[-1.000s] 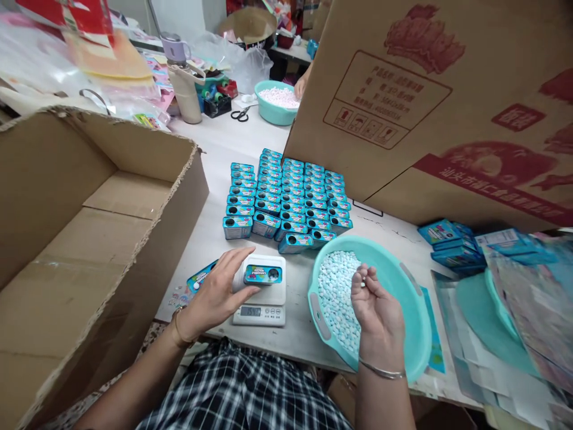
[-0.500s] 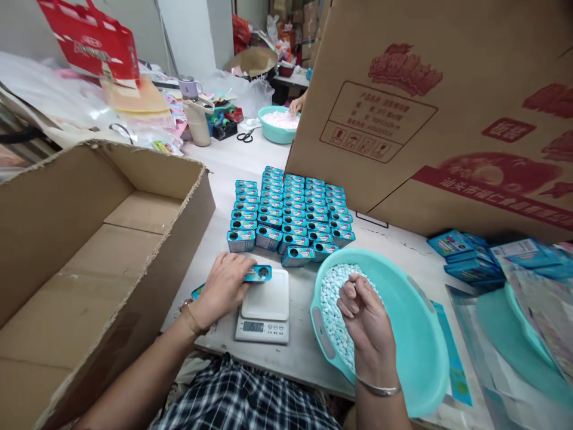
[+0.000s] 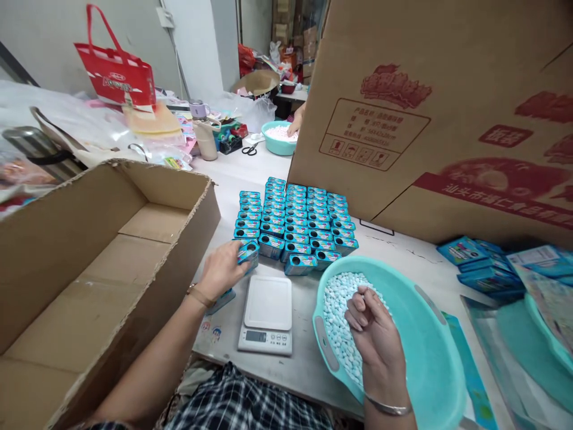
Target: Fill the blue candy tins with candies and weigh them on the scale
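Just left of the frame's centre, the person's left hand [image 3: 222,270] grips a small blue rectangular tin with a dark round spot on its printed face [image 3: 249,253], fingers wrapped about its left end. That tin is at the near end of the leftmost column in a block of matching blue tins standing in close columns [image 3: 286,222]; whether it touches the next one cannot be told. Under the left wrist, a flat blue piece [image 3: 222,301] is mostly hidden.

At the lower centre, a white digital kitchen scale [image 3: 268,303] sits on the pale tabletop [image 3: 308,319], its square platform bare. Right of it stands a turquoise oval plastic basin with grey handles [image 3: 430,352], with pale blue and white candies [image 3: 338,298] heaped along its left side. The right hand [image 3: 376,325] is above them, palm turned up and fingers curled in; whether it holds anything cannot be told.

An open brown cardboard box [image 3: 143,239] fills the left side, and a large printed carton [image 3: 389,197] the upper right.
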`<state>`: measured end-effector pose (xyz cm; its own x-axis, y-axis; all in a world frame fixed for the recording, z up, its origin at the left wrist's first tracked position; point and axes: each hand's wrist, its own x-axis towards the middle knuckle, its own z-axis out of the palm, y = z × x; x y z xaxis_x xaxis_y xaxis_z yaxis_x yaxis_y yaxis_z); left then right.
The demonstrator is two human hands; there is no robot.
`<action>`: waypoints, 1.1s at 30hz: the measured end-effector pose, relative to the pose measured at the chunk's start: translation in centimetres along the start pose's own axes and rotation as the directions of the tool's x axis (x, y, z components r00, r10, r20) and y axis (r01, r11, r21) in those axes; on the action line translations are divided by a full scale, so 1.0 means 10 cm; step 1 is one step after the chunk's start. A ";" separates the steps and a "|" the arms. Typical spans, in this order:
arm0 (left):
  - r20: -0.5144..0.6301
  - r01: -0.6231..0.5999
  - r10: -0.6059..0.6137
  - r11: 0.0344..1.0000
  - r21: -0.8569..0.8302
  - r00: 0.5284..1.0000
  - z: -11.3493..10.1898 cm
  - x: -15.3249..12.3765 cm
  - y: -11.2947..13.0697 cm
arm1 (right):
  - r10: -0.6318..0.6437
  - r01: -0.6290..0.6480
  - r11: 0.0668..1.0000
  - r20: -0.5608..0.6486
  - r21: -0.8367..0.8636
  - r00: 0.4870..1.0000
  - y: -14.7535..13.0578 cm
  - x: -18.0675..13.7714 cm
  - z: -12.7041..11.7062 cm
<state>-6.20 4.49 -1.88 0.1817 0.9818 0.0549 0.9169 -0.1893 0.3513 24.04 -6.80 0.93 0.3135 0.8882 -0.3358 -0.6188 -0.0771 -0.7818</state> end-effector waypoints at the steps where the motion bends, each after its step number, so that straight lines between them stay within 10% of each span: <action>1: -0.009 0.011 -0.011 1.000 -0.026 1.000 0.02 0.01 0.09 | 0.001 -0.001 1.000 0.001 -0.003 1.000 0.00 0.00 0.01; 11: -0.062 0.122 -0.126 0.991 -0.063 0.990 0.34 0.20 0.74 | 0.004 -0.004 1.000 0.026 -0.001 1.000 -0.07 -0.06 -0.09; 27: 0.026 0.136 -0.135 0.990 -0.039 0.990 0.58 0.15 0.85 | -0.006 0.003 0.997 0.034 0.075 0.999 -0.10 -0.08 -0.21; 33: -0.346 -0.093 -0.012 0.954 -0.286 0.938 0.21 -0.34 0.55 | -0.017 0.017 1.000 0.001 0.015 1.000 -0.09 -0.13 -0.33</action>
<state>-1.06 0.06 -2.16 0.0366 0.9281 0.3706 0.7560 -0.2683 0.5971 26.56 -9.34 0.38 0.3231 0.8899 -0.3220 -0.6242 -0.0554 -0.7793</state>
